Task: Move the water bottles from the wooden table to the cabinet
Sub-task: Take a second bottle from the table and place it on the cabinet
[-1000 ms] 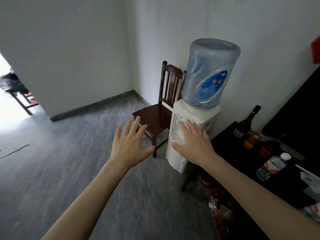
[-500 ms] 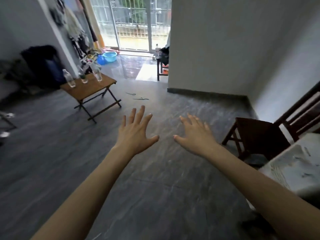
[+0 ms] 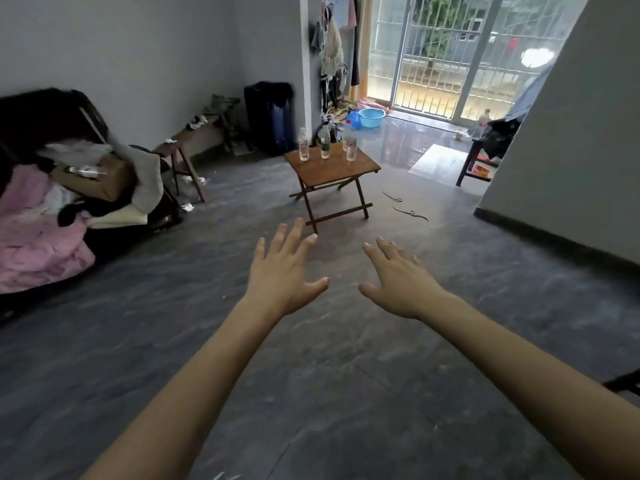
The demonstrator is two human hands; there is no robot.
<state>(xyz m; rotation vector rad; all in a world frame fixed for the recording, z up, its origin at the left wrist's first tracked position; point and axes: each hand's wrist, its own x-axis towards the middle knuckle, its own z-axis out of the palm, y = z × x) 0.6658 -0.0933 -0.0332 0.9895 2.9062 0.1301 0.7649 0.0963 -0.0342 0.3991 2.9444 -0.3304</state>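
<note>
A small folding wooden table stands across the room, ahead of me. Three clear water bottles stand upright along its far edge: a left one, a middle one with a green label and a right one with a red label. My left hand and my right hand are stretched out in front of me over the grey floor, fingers spread and holding nothing. Both hands are well short of the table. The cabinet is out of view.
A dark sofa piled with pink and white clothes fills the left side. A wooden bench and a dark suitcase stand by the far wall. A grey wall corner juts in on the right. A blue basin lies near the balcony door.
My view has swung left, away from the water dispenser and the chair, and now faces the wooden table, which sits nearer the centre. Both hands stay spread and hold nothing.
</note>
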